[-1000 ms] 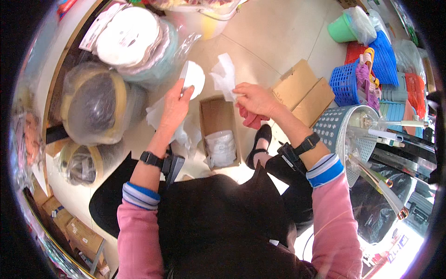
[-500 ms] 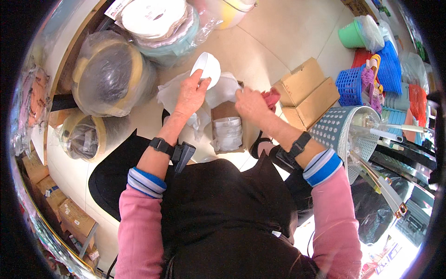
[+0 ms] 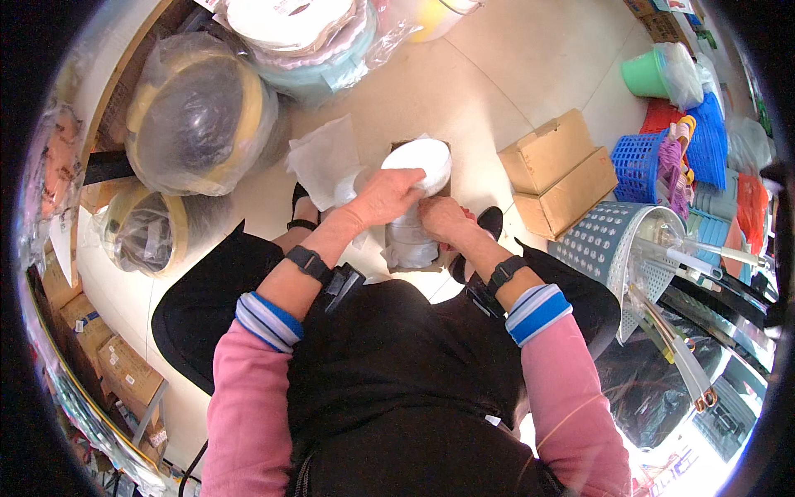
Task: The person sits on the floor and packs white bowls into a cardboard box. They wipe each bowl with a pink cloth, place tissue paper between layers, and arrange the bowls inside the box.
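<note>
Right hand (image 3: 447,222): grip hidden, cannot tell. The left hand (image 3: 387,195) holds the white bowl (image 3: 428,157) at its one o'clock.

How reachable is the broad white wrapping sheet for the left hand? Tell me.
Probably yes: the white wrapping sheet shows uncovered to the left of the left hand, though that hand would likely have to release the white bowl first.

- One left hand (image 3: 386,195) and one right hand (image 3: 444,221) are shown.
- One white bowl (image 3: 426,157) is held; wrapped white pieces (image 3: 411,253) below cannot be counted.
- Two black wristbands (image 3: 309,264) are worn.
- Two bagged, yellow-rimmed tubs (image 3: 197,114) are seen.
</note>
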